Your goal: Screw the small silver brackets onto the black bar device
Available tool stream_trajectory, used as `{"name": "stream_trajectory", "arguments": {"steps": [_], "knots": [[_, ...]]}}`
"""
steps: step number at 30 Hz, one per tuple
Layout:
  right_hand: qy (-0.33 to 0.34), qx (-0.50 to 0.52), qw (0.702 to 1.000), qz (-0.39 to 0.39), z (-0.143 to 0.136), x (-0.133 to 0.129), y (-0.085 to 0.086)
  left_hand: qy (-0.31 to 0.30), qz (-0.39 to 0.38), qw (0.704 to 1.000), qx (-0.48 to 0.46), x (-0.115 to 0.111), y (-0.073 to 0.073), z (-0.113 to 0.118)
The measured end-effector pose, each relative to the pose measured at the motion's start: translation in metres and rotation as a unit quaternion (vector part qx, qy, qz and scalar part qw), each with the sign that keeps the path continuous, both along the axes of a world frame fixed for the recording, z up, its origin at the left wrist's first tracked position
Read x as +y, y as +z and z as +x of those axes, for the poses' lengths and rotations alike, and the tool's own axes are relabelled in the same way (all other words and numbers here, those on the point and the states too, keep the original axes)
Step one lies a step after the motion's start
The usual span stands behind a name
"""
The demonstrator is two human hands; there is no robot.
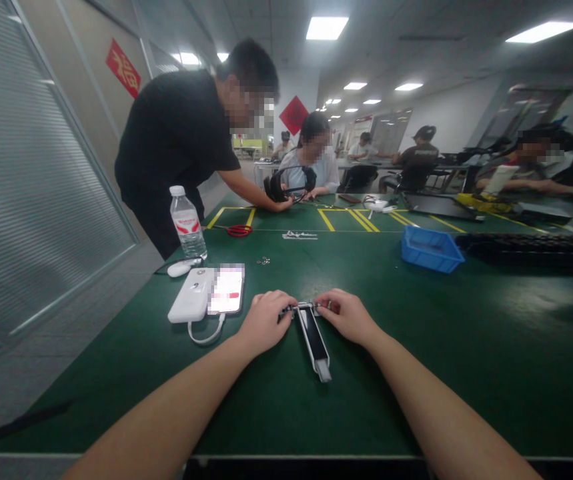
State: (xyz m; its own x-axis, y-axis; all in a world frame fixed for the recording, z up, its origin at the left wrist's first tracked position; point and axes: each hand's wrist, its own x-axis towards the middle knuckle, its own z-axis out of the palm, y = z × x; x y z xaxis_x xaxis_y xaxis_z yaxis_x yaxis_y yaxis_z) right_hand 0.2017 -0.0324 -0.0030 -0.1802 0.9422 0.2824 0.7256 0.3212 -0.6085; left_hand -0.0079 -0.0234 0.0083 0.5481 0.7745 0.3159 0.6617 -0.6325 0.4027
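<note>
A long narrow white-framed piece with a black inner face (315, 337) lies on the green table, its grey end pointing toward me. At its far end sits a small metallic crosspiece (305, 305). My left hand (267, 321) is closed at the left of that end, thumb and fingers pinching a small dark metal part (287, 311). On the opposite side, my right hand (345, 315) is closed in a pinch at the crosspiece's right end. What lies between the right fingertips is mostly hidden and too small to name.
Left of my hands are a white power bank (189, 297), a cabled phone (226, 290) and a water bottle (187, 223). Farther off lie small metal bits (264, 261), red-handled scissors (239, 231) and a blue bin (431, 250). Across the table a person (176, 127) leans over, holding a black headset (281, 185).
</note>
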Motion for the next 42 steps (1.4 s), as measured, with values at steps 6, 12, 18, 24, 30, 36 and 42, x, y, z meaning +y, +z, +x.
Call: {"name": "stream_trajectory", "arguments": {"steps": [6, 12, 18, 24, 30, 36, 42], "knots": [[0.004, 0.001, 1.000, -0.003, 0.0006, 0.0008, -0.0013, -0.003, -0.007, 1.000, 0.005, 0.0000, -0.0001, -0.0002], [-0.002, 0.003, 1.000, -0.006, 0.0001, 0.0010, -0.0015, -0.006, -0.006, 1.000, 0.005, 0.0001, 0.0000, 0.0001], [-0.026, 0.010, 0.999, -0.018, -0.0021, 0.0012, -0.0007, -0.006, -0.006, 1.000, 0.008, 0.0006, 0.0005, 0.0004], [-0.065, 0.023, 0.998, -0.009, -0.0064, 0.0046, -0.0041, -0.001, -0.009, 1.000, 0.009, -0.0006, 0.0021, 0.0013], [-0.071, 0.062, 0.995, -0.016, -0.0057, 0.0051, -0.0058, 0.000, -0.010, 1.000, 0.009, -0.0022, 0.0039, 0.0018], [-0.027, 0.057, 0.998, -0.028, -0.0019, 0.0008, -0.0025, -0.003, -0.008, 1.000, 0.009, -0.0018, 0.0040, 0.0007], [-0.021, 0.010, 1.000, -0.003, -0.0033, 0.0021, -0.0028, -0.002, -0.008, 1.000, 0.012, -0.0026, 0.0039, 0.0012]]}}
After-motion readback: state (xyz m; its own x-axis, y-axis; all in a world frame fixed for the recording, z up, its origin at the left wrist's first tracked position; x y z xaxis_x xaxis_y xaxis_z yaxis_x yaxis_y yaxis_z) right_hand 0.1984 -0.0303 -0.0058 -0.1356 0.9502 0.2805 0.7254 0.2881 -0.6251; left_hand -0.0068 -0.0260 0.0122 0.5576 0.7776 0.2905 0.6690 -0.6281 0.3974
